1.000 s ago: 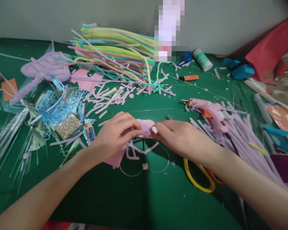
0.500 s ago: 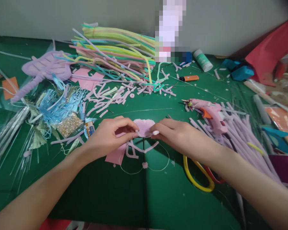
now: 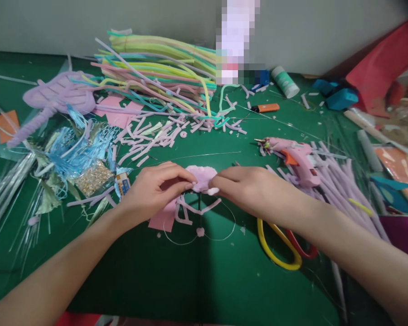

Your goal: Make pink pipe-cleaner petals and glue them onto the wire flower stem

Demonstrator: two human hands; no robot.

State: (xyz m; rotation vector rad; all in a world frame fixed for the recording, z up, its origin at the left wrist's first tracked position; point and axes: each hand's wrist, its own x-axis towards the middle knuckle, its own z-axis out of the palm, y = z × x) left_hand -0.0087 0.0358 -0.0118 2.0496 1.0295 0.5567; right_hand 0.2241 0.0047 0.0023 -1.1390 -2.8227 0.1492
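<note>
Left hand [image 3: 158, 185]: thumb and forefinger pinch the left edge of a lilac fluffy pad [image 3: 201, 176]. Right hand [image 3: 243, 181]: fingers closed on the pad's right edge, fingertips partly hidden. The pad is held at about the middle of the green table [image 3: 149, 280] — whether it clears the surface cannot be told.

Change noted against one second ago: the left fingers then covered more of the pad and were bunched together; they now grip nearer its rim, a gap shows between thumb and forefinger, and more of the pad's face is exposed. The surrounding items lie in the same arrangement.

Toward the near edge from the hands: a thin wire loop [image 3: 233, 224] with a small lilac tuft [image 3: 200, 232] on it, and a bent lilac strip [image 3: 211, 206] just beside. A pink sheet [image 3: 161, 218] lies near the left wrist. Scissors [image 3: 264, 240] with yellow and red handles lie partly under the right forearm. Toward the right edge, a pink hot glue gun [image 3: 304, 167] rests beside lilac chenille stems [image 3: 340, 199]. Toward the left edge — a bag of gold beads [image 3: 93, 176] and blue tassels [image 3: 68, 147]. A multicoloured stem bundle [image 3: 159, 47] lies along the far edge.
</note>
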